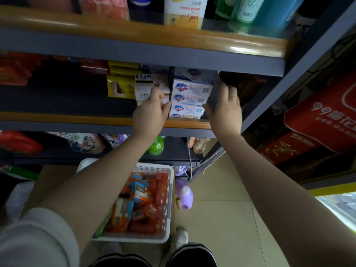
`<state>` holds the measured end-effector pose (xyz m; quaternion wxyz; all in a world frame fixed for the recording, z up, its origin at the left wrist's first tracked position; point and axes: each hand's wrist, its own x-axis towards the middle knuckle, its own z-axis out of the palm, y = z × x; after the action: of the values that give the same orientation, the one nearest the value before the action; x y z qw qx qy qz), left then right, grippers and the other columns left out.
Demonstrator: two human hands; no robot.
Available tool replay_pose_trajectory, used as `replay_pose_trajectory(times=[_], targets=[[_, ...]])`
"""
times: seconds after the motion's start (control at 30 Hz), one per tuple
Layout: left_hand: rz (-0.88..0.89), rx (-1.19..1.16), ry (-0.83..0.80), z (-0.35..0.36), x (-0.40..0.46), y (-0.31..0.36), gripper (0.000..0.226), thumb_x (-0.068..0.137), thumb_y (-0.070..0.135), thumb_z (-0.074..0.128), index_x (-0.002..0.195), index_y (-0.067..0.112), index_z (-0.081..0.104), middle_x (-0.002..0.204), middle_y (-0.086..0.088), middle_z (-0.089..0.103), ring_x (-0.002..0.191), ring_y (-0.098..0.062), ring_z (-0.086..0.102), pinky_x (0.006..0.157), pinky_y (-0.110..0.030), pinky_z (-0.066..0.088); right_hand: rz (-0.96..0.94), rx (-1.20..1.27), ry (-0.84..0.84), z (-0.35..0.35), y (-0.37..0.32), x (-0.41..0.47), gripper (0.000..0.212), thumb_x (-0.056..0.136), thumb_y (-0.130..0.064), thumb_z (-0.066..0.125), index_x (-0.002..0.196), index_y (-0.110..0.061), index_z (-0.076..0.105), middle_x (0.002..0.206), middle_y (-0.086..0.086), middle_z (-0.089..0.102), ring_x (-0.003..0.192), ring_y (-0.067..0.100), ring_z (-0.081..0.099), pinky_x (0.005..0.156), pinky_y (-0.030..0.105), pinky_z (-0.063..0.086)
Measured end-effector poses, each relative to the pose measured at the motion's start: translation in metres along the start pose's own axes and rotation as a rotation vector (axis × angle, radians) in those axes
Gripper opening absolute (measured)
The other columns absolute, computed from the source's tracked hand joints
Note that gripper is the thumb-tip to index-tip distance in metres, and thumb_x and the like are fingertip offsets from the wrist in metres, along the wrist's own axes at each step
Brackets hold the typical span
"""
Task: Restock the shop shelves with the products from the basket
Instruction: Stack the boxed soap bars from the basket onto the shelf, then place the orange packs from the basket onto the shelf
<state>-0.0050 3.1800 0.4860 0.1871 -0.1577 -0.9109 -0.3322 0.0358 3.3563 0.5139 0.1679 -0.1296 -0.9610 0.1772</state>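
Both hands reach onto the middle shelf [185,123] and bracket a stack of white soap boxes [189,97] with blue shield logos. The left hand [149,112] sits at the stack's left edge, its thumb and fingers curled in a grip on the corner of the boxes about halfway down. The right hand [224,106] lies against the stack's right side with its fingers nearly straight and spread, the thumb touching the lower right corner — a released, flat press rather than a clasp. The stack stands at the front of the shelf, four boxes showing one above another, and more of the same boxes sit behind it in shadow.

Just left of the stack, touching it, stand white LUX soap boxes [144,87], and beside those yellow boxes [120,87] with a figure printed on them. The shelf above [154,38] carries bottles, among them a white bottle [185,6] and a green bottle [244,10].

Below the arms, on the floor, a white basket [169,199] holds a jumble of red, orange and blue packets [142,203]. A purple bottle [184,195] stands on the floor tiles just right of the basket. The lowest shelf holds a green bottle cap [157,146] and floral pouches [84,142]. Red bags [323,116] with white print hang at the far right.
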Motion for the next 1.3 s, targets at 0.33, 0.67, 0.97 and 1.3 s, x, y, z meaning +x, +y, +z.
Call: replay_pose_trajectory(times=[0.33,0.67,0.97,1.3], targets=[[0.004,0.468,-1.252,-0.067,-0.165,-0.132,0.029,0.094,0.028,0.043,0.120,0.014,0.046,0.106,-0.007,0.059,0.071,-0.017,0.047,0.059,-0.030,0.038,-0.198,-0.242,-1.090,0.114,-0.038,-0.179,0.033,0.093,-0.018,0.042,0.126,-0.013,0.048,0.125,0.012,0.055,0.116,0.031,0.054,0.090,0.041,0.049],[0.044,0.324,-1.052,-0.033,-0.180,-0.192,0.026,0.093,0.026,0.043,0.113,0.012,0.050,0.108,-0.006,0.059,0.088,-0.025,0.059,0.061,-0.034,0.045,0.202,-0.182,-0.917,0.223,-0.042,-0.257,0.040,0.093,-0.010,0.036,0.133,-0.013,0.031,0.125,0.016,0.054,0.116,0.036,0.051,0.090,0.044,0.045],[0.229,0.214,-1.058,0.040,-0.173,-0.159,0.033,0.089,0.022,0.047,0.120,0.010,0.051,0.122,-0.010,0.052,0.110,-0.029,0.052,0.081,-0.042,0.049,0.147,-0.011,-0.742,0.193,-0.022,-0.251,0.035,0.086,-0.019,0.059,0.118,-0.008,0.051,0.121,0.013,0.055,0.116,0.032,0.048,0.091,0.041,0.044],[-0.640,0.041,-1.147,0.123,-0.228,-0.094,0.043,0.095,0.037,0.041,0.122,0.003,0.041,0.103,-0.011,0.063,0.093,-0.031,0.063,0.076,-0.035,0.047,0.871,0.887,-0.505,0.115,0.067,-0.211,0.020,0.083,-0.018,0.066,0.100,-0.019,0.057,0.087,0.000,0.062,0.082,0.021,0.061,0.074,0.036,0.052]])
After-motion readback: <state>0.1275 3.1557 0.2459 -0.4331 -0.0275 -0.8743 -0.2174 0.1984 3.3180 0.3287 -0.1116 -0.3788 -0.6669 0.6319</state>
